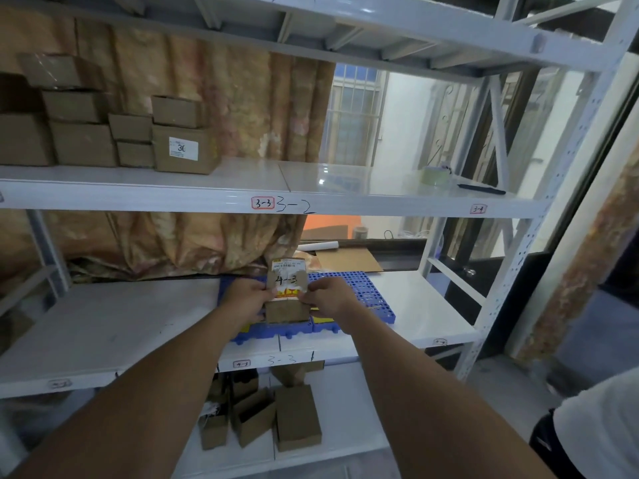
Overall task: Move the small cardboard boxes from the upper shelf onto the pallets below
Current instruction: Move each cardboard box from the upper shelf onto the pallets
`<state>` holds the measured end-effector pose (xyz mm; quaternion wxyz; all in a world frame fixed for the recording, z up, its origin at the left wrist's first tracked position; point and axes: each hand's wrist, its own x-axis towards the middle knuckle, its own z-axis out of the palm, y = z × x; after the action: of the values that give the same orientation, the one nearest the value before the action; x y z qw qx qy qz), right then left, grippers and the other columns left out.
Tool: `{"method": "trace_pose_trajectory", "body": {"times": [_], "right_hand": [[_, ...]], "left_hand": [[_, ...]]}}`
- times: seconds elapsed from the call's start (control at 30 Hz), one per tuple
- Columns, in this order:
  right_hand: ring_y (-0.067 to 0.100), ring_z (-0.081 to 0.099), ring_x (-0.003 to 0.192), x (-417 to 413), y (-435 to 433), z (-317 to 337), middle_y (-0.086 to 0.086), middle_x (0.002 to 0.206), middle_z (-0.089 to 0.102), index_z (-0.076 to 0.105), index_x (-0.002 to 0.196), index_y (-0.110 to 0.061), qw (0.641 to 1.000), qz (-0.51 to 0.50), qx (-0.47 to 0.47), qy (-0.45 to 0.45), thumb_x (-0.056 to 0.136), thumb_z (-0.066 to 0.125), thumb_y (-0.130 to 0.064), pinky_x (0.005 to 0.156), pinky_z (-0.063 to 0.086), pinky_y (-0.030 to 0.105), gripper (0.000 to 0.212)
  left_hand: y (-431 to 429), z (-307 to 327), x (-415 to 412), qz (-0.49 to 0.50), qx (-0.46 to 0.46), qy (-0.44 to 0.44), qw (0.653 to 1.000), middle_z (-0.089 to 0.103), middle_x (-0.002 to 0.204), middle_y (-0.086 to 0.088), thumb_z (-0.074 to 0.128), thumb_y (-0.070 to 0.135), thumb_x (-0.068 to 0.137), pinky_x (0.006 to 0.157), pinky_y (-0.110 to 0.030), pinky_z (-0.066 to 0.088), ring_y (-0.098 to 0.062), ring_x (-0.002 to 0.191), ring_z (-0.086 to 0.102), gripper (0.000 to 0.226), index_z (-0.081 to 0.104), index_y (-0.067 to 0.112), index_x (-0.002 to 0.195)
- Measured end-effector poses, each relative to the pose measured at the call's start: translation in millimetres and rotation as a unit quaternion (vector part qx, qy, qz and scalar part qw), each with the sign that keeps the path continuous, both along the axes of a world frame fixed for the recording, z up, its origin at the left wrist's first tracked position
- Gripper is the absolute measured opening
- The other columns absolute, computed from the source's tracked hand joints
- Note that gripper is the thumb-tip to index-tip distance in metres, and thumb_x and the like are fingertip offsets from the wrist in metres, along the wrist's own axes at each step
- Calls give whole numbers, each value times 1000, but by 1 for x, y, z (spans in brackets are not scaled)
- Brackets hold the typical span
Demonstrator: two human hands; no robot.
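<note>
Box label torn, partly covered by fingers.
Left hand (247,294) and right hand (328,296) pinch the small box (286,292) over the blue pallet (359,292).

Daylight enters through the barred window (352,115) at the back right, leaving glare on the glossy upper shelf (321,178). The left side sits dim. Wide-angle distortion bends the edges, with blur at the right

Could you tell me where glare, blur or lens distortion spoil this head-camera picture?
In the head view, daylight from the window glares off the glossy upper shelf; the wide lens bows the shelf edges and right upright; the frame's right edge is smeared; both hands on the small box stay fairly sharp, while the stacked boxes sit dim.
</note>
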<state>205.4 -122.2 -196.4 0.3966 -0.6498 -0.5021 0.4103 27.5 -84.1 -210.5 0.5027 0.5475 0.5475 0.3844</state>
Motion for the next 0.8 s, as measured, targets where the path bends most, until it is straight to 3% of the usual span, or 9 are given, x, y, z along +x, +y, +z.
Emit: {"method": "trace_pose_trajectory", "body": {"times": [0.17, 0.3, 0.4, 0.47, 0.57, 0.63, 0.73, 0.8], "right_hand": [[31, 72, 94, -11, 56, -26, 11, 92, 73, 74, 86, -15, 1000, -10, 11, -16, 86, 78, -13, 87, 60, 50, 4], [31, 73, 92, -23, 114, -50, 10, 90, 78, 75, 61, -26, 999, -14, 2, -46, 81, 80, -19, 87, 59, 52, 22], [31, 71, 95, -32, 168, -76, 9, 93, 77, 74, 69, -26, 998, -8, -9, -59, 73, 83, -26, 88, 58, 52, 9], [32, 71, 94, -45, 200, -86, 8, 92, 76, 77, 78, -24, 997, -1, -20, -73, 67, 82, -31, 85, 59, 54, 14], [31, 69, 96, -69, 229, -90, 8, 88, 70, 77, 101, -9, 994, 17, -26, -105, 85, 75, -17, 82, 59, 44, 19], [23, 64, 89, -81, 245, -95, 8, 87, 66, 75, 108, -5, 989, 31, -29, -139, 90, 69, -19, 72, 49, 34, 24], [16, 58, 76, -95, 271, -116, 12, 91, 70, 75, 111, -7, 987, 41, -50, -147, 91, 67, -23, 60, 41, 27, 26], [16, 63, 83, -104, 289, -131, 6, 97, 73, 76, 111, -14, 986, 56, -51, -149, 88, 69, -30, 63, 43, 28, 28]], "left_hand": [[36, -11, -14, -13, -18, -6, 1000, 71, 108, -12, 70, 13, 92, 96, -48, 55, -27, 98, 69, 31, 66, 0, 119], [74, -17, -28, -36, -37, -11, 999, 70, 111, -12, 71, 8, 90, 96, -41, 53, -25, 99, 66, 28, 67, 0, 116], [108, -24, -38, -34, -42, 0, 999, 68, 113, -13, 70, 4, 90, 97, -42, 51, -28, 108, 63, 28, 66, -1, 117], [137, -33, -49, -25, -57, -1, 998, 67, 113, -14, 70, 3, 90, 98, -44, 51, -30, 110, 63, 28, 65, -2, 117], [179, -54, -69, -18, -71, -3, 997, 69, 116, -17, 72, 2, 87, 101, -50, 51, -33, 110, 65, 28, 68, 0, 115], [200, -70, -79, -11, -73, -6, 997, 70, 115, -18, 73, 1, 86, 98, -50, 53, -33, 106, 66, 27, 69, 0, 113], [224, -95, -88, 3, -75, 11, 997, 70, 108, -20, 71, 3, 89, 81, -43, 54, -32, 95, 66, 8, 71, 6, 97], [239, -109, -89, 18, -75, 26, 997, 66, 96, -19, 65, -1, 91, 63, -30, 51, -27, 79, 62, 10, 70, 3, 98]]}}
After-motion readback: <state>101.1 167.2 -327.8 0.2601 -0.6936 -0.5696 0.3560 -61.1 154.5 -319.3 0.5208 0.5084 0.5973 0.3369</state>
